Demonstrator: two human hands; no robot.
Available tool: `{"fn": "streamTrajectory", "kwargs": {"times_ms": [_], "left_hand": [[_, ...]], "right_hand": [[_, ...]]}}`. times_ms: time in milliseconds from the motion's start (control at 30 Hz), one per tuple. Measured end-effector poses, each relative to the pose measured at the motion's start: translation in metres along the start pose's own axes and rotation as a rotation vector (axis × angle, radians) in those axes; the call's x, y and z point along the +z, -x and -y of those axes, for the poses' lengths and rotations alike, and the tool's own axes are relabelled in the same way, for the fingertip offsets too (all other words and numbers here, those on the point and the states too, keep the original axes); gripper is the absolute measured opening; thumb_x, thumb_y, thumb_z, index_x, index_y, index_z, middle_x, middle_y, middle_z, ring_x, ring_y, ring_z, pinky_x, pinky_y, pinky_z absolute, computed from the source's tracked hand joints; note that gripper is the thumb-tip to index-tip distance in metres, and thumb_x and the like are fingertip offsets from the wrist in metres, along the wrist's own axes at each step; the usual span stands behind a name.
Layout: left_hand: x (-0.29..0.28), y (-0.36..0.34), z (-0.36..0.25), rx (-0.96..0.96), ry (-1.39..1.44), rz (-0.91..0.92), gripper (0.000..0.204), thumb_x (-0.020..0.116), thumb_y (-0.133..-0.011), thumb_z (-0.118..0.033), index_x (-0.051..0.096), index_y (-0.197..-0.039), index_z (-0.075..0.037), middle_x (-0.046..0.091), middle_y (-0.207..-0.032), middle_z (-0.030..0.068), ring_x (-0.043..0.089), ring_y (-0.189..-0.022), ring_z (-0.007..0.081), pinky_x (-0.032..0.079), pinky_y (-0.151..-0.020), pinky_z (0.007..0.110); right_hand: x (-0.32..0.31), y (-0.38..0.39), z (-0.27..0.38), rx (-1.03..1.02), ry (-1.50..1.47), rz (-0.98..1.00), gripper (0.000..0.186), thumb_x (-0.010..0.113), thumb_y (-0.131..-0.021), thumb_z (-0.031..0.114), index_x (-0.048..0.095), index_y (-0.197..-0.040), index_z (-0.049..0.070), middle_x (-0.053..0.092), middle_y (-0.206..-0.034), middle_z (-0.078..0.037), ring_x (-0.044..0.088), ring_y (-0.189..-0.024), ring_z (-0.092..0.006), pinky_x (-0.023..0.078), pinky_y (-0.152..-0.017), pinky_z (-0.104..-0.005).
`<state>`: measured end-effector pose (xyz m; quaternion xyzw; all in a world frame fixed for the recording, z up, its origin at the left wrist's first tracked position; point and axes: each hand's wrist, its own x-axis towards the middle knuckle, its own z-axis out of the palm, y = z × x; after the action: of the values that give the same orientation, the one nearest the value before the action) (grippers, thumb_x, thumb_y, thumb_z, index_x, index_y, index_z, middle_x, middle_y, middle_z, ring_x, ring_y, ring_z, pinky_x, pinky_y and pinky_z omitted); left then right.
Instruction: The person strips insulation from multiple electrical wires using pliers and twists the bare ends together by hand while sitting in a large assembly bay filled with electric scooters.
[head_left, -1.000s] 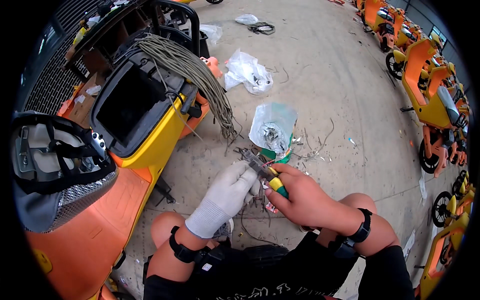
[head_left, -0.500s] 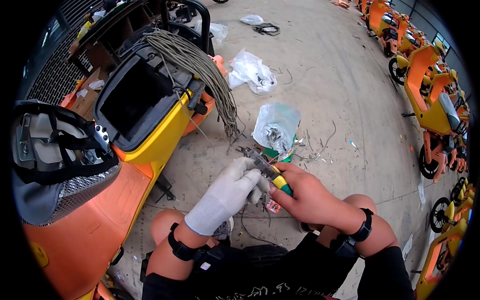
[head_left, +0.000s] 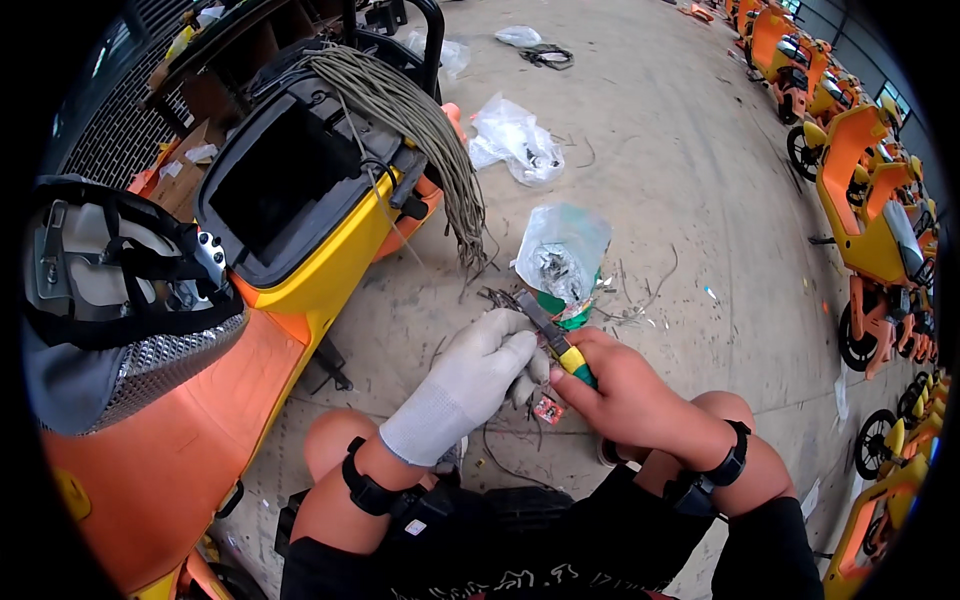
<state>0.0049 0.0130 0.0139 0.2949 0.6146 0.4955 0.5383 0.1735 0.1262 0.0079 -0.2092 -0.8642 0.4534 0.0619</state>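
My left hand (head_left: 470, 372), in a pale grey glove, is closed with thumb and fingers pinched together. Thin dark wires (head_left: 497, 298) stick out past its fingertips, partly hidden by the glove. In my bare right hand (head_left: 622, 388) is a pair of wire strippers (head_left: 571, 360) with yellow and green handles, its grey head pointing up and to the left beside the gloved fingers. Behind the tool, an open clear plastic bag (head_left: 585, 232) with crumpled silvery stuff inside stands on the floor. A small red packet (head_left: 547, 409) lies below my hands.
On the left stands an orange and yellow scooter (head_left: 340, 290) with an open dark box and a coil of grey-green rope (head_left: 410, 120). A grey bag (head_left: 130, 310) rests on it. Another plastic bag (head_left: 515, 140) and wire scraps lie on the floor. Parked scooters (head_left: 860, 220) line the right.
The view has shifted slightly, so the scene sits a little further right. The strippers' head has turned a little; a thin red wire seen beside it before no longer shows. Both hands keep their grip.
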Motion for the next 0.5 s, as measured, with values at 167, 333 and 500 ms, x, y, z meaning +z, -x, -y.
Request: {"fn": "streamTrajectory", "kwargs": {"times_ms": [167,333,500], "left_hand": [[0.0013,0.0009,-0.0032,0.011,0.015,-0.012,0.024,0.043,-0.1,-0.012,0.055,-0.109,0.008,0.064,-0.081,0.0078,0.057,-0.06,0.01,0.048,-0.058,0.026],[-0.0016,-0.002,0.0036,0.006,0.045,0.008,0.024,0.043,-0.101,-0.012,0.055,-0.109,0.007,0.064,-0.082,0.0074,0.057,-0.06,0.0096,0.048,-0.057,0.025],[0.0017,0.0003,-0.0013,0.027,0.004,-0.009,0.022,0.045,-0.1,-0.013,0.054,-0.106,0.006,0.063,-0.081,0.0067,0.056,-0.06,0.0095,0.048,-0.057,0.025]], "right_hand": [[0.0007,-0.0017,-0.0058,-0.053,0.036,-0.05,0.036,0.063,-0.095,0.028,0.06,-0.102,-0.007,0.06,-0.11,-0.024,0.061,-0.098,-0.0428,0.051,-0.084,-0.0447],[0.0008,-0.0005,-0.0053,-0.062,0.072,-0.073,0.037,0.065,-0.093,0.029,0.06,-0.101,-0.007,0.06,-0.108,-0.025,0.062,-0.094,-0.043,0.051,-0.082,-0.0452],[0.0001,-0.0007,-0.0027,-0.027,0.064,-0.084,0.037,0.067,-0.092,0.031,0.063,-0.09,-0.006,0.062,-0.094,-0.023,0.063,-0.085,-0.0416,0.051,-0.074,-0.0452]]}}
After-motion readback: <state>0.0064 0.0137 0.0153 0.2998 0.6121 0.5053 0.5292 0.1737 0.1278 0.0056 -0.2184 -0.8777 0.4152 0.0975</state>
